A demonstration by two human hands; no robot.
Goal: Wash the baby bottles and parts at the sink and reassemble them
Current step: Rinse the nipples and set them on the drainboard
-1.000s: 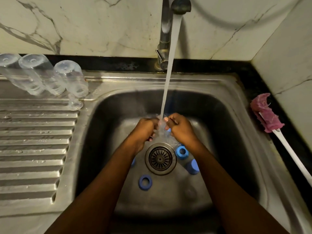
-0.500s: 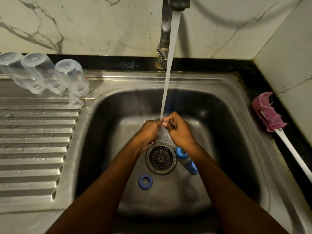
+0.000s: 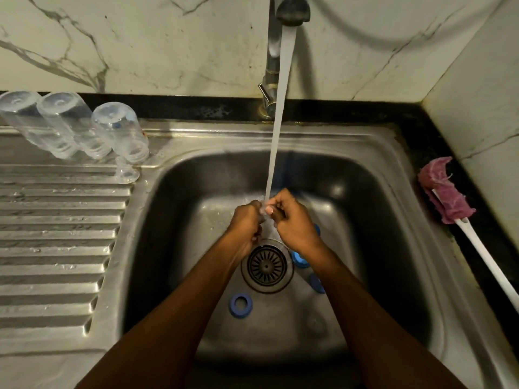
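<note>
Left hand point(image 3: 247, 224): I see its grip closed on a small clear part point(image 3: 266, 220).
Right hand point(image 3: 295, 220): closed on it too, under the water point(image 3: 276, 136).

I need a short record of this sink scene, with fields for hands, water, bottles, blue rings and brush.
hands: left hand and right hand together under the stream, rubbing a small clear part
water: running from tap
bottles: three clear bottles upside down on drainboard
blue rings: one blue ring near drain, others partly hidden
brush: pink brush on right counter

I see left hand point(image 3: 247, 223) and right hand point(image 3: 295, 220) pinching a clear part point(image 3: 265, 217) under tap water point(image 3: 276, 136) | 3 bottles point(image 3: 75, 127) upended on drainboard point(image 3: 56, 248)
</note>
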